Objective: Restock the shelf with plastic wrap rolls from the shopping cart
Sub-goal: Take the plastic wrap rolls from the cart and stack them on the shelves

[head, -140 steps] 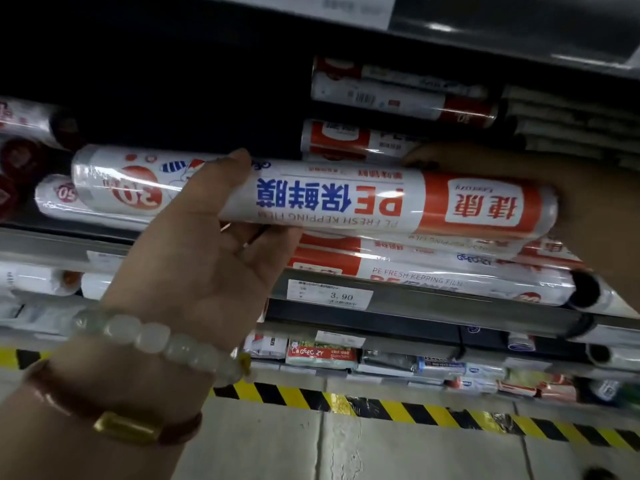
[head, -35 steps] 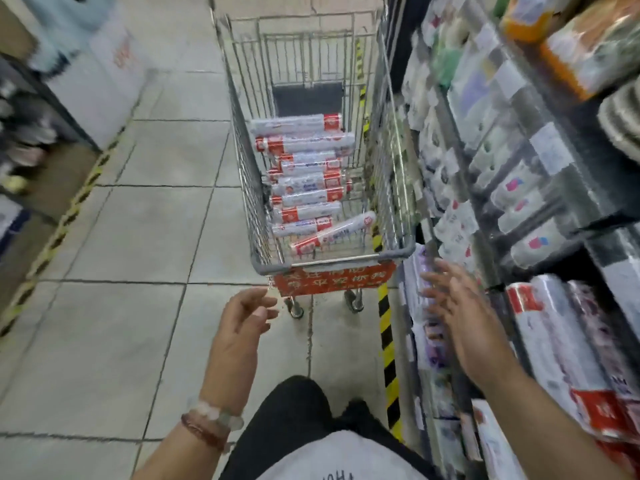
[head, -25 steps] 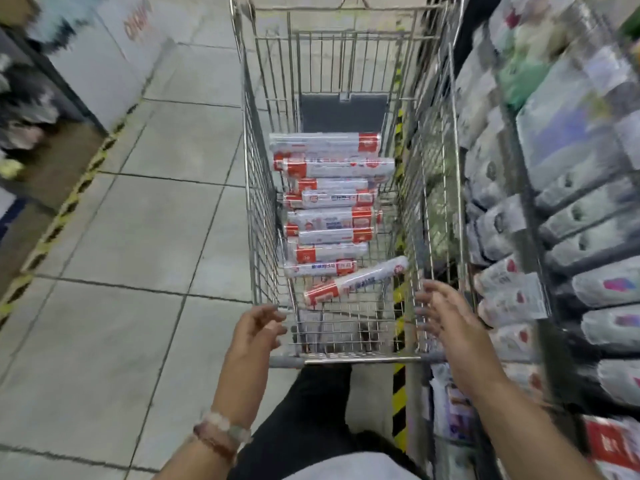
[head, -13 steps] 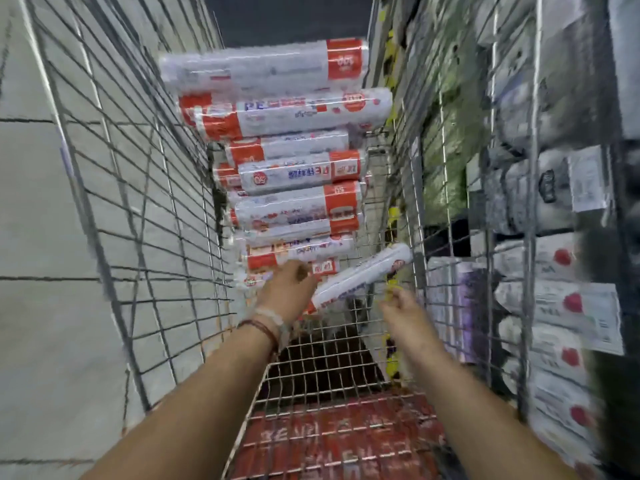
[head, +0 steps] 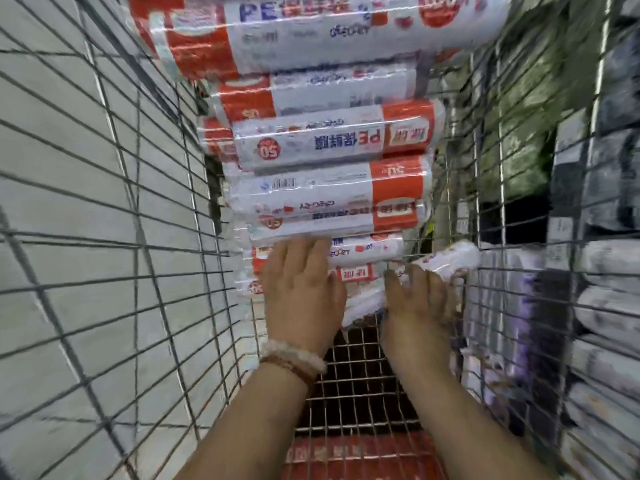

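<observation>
Left hand (head: 304, 292) lies flat on rolls (head: 332, 143); right hand (head: 420, 299) grips slanted roll (head: 446, 261) at 3 o'clock. Lift it level, clear of cart (head: 156, 202).

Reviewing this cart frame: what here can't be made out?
Head view only:
- Left hand: fingers lie over the rolls, but its back hides any grip.
- Right hand: fingers on the slanted roll; grip unclear, motion blur.
- Top roll: cut off by the upper edge.
- Shelf goods: blurred behind the cart wire; unreadable.
</observation>
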